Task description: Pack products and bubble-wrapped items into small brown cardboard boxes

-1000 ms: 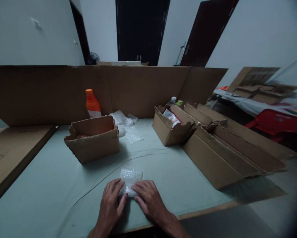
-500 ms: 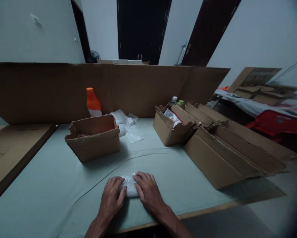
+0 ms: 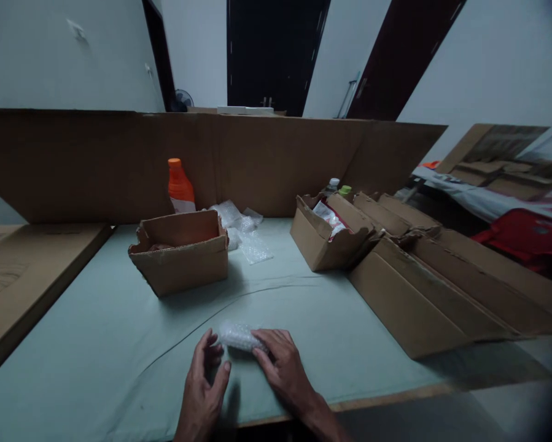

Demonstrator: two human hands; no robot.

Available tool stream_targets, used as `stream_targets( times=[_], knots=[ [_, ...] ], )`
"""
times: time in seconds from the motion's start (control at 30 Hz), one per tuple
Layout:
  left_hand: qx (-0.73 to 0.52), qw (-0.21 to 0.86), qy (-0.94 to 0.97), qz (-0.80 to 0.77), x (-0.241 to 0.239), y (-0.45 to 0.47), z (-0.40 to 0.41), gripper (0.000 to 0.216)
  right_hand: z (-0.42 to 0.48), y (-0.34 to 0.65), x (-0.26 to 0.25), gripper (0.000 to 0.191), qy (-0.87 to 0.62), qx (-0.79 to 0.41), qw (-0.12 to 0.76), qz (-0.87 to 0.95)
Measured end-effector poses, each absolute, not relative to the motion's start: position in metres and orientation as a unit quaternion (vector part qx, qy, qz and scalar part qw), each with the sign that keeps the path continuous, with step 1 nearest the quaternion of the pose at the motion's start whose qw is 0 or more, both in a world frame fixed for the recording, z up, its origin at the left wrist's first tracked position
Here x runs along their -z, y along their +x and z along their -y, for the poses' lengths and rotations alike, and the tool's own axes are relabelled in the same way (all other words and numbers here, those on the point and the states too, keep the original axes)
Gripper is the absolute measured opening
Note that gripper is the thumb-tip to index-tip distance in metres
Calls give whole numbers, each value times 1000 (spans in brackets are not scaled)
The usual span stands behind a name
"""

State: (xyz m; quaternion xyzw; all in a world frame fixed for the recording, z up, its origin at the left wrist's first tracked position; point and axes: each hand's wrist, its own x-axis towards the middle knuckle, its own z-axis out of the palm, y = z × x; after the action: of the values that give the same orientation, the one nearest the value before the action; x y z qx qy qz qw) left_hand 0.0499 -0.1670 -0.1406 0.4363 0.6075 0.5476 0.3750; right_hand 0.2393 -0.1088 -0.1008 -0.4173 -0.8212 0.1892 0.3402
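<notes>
Down at the near edge of the pale green table [image 3: 96, 344], both bare hands meet on a small clear bubble-wrap bundle [image 3: 237, 335] that lies on the tabletop. From the bundle, the left hand [image 3: 204, 387] sits at about seven o'clock, its fingers curled loosely and its fingertips touching the bundle's left end, more cupped beside it than clamped on it. At roughly four o'clock from the bundle, the right hand [image 3: 282, 368] lies with its fingers draped over the right end, pressing it down; whether the thumb closes underneath cannot be told. At eleven o'clock from the bundle, well apart, stands a small open brown cardboard box [image 3: 181, 252], and just behind that a bottle with an orange top and white base [image 3: 180, 187]. Loose clear bubble-wrap scraps [image 3: 243, 233] lie at twelve o'clock, near the box's right side. At one o'clock a second open cardboard box [image 3: 328, 236] holds a red-and-white packet, with two small bottle caps showing behind it. Flattened long brown cartons [image 3: 432, 288] spread out at two o'clock, touching that second box. A tall brown cardboard sheet [image 3: 266, 162] stands along the table's far edge.
</notes>
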Motion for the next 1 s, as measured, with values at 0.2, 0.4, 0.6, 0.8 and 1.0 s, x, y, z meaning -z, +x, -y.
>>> stream_targets(
  times=[0.2,0.4,0.6,0.8,1.0],
  knots=[
    [-572,585,308,-486,121,53,171,77,128,224,90,26,-395,-313,348,790],
    [-585,598,315,-448,112,53,165,66,127,231,97,22,-425,-369,343,752],
    [-558,582,366,-465,113,53,160,50,122,231,90,22,-360,-482,344,721],
    [-539,601,378,-454,121,53,163,53,125,226,82,30,-335,-547,332,691],
    [-544,589,416,-429,124,47,157,69,122,228,92,10,-397,-530,310,682]
  ],
)
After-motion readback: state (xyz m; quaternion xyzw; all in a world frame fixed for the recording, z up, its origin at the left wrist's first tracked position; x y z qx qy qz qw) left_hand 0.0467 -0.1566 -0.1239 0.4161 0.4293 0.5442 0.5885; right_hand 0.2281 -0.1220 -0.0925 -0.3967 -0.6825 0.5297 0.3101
